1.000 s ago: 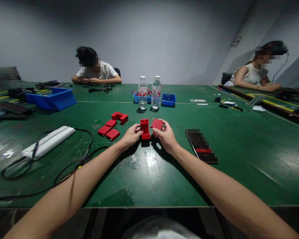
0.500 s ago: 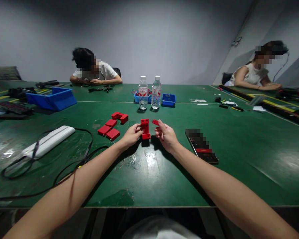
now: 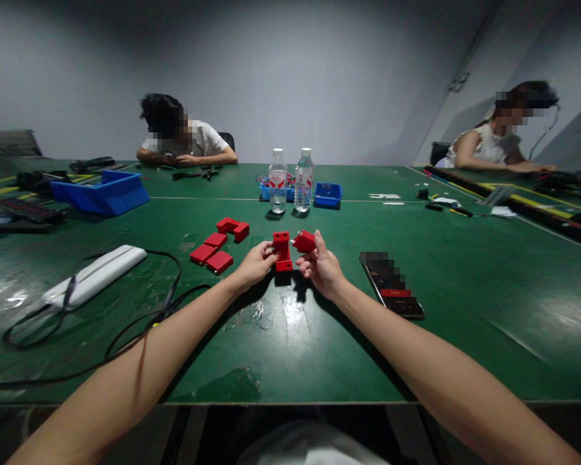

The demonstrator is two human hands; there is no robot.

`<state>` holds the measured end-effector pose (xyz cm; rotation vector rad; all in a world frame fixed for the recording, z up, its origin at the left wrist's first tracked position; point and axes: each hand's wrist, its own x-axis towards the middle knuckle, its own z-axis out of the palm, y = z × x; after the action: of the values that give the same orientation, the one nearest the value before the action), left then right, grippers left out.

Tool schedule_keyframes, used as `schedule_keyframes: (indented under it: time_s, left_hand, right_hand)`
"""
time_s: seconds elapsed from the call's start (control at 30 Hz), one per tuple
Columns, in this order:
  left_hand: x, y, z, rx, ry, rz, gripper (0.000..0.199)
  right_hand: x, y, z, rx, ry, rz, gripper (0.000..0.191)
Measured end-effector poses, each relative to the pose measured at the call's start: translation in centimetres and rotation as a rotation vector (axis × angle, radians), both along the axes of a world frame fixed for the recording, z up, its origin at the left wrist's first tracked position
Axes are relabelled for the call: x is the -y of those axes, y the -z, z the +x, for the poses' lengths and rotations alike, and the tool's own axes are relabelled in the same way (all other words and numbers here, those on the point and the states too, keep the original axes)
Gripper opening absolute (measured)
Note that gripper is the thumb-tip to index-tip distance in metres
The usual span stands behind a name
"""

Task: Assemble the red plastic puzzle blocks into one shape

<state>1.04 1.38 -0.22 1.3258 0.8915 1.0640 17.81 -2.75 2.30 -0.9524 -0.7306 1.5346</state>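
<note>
Between thumb and fingers my left hand (image 3: 257, 263) grips a red bracket (image 3: 283, 253), which has two round holes in its upper end and an opening in its middle. Just to its right, my right hand (image 3: 322, 265) pinches a flat red block (image 3: 305, 241) with a small metallic bit at its left edge. The block and the bracket are apart. Left of my hands, several flat red blocks (image 3: 219, 261) lie on the green table (image 3: 290, 361), with a red U-shaped piece (image 3: 233, 228) behind them.
Two water bottles (image 3: 303, 181) stand ahead, by a small blue bin (image 3: 328, 194). A phone (image 3: 392, 285) lies right. At left are a white power bank (image 3: 95, 276), black cables (image 3: 174, 303) and a larger blue bin (image 3: 101, 194). Two people sit across the table.
In my right hand the red block has turned, so its broad face shows now instead of a thin edge. My left hand and the bracket have hardly moved.
</note>
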Motion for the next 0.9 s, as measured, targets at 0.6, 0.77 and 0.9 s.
schedule_keyframes:
  time_s: [0.6, 0.77, 0.9]
  left_hand:
    - [-0.35, 0.55, -0.10, -0.022, 0.009, 0.029, 0.040]
    - [-0.35, 0.58, -0.11, 0.002, 0.021, 0.010, 0.042]
    - [-0.33, 0.55, -0.11, 0.015, 0.016, -0.007, 0.043]
  right_hand:
    - [-0.48, 0.84, 0.46, -0.126, -0.122, -0.014, 0.053]
    - [-0.42, 0.58, 0.22, -0.133, -0.023, -0.026, 0.048]
    - [-0.31, 0.31, 0.04, -0.098, 0.049, 0.044, 0.040]
